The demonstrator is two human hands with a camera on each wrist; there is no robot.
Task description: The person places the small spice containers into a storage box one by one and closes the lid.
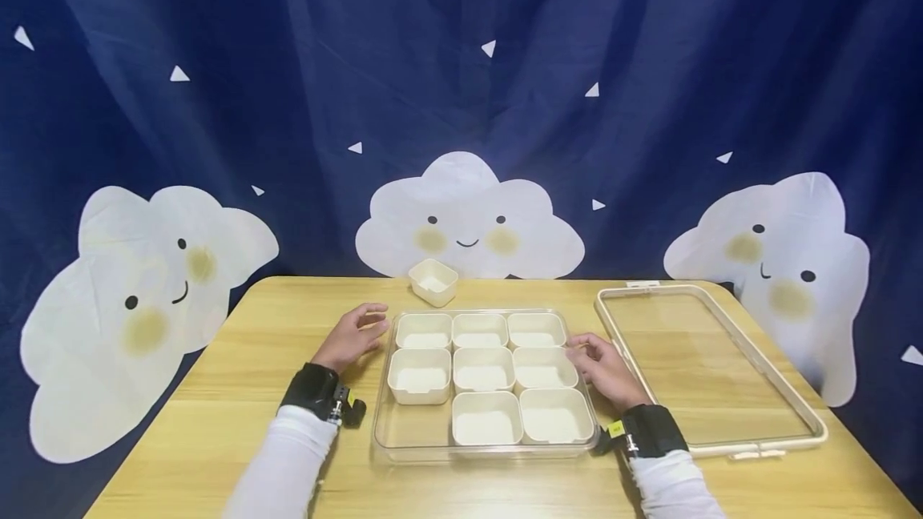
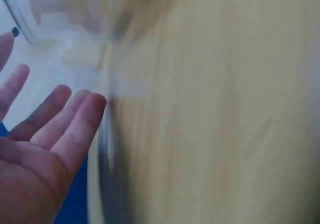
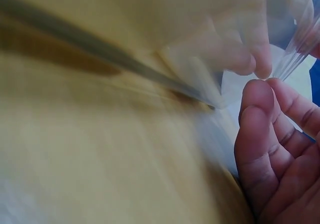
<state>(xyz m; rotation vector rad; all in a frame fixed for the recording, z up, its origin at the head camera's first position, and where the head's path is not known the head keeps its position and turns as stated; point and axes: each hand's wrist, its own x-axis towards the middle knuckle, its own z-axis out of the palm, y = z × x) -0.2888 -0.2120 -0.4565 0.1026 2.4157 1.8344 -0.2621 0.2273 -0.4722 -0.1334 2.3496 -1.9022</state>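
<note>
A clear plastic tray holds several cream bins in three rows. Its front row has two bins, at the middle and the right. Behind the tray, a single cream bin stands tilted toward the table's back edge. My left hand hovers beside the tray's back left corner, fingers spread and relaxed, with nothing in it. Fingertips of my right hand lie at the tray's right rim. In the right wrist view, fingers meet the clear side wall, which mirrors them.
To the right lies a clear lid with a cream frame and clips, close to my right wrist. The wooden table ends at a dark blue curtain with cloud prints.
</note>
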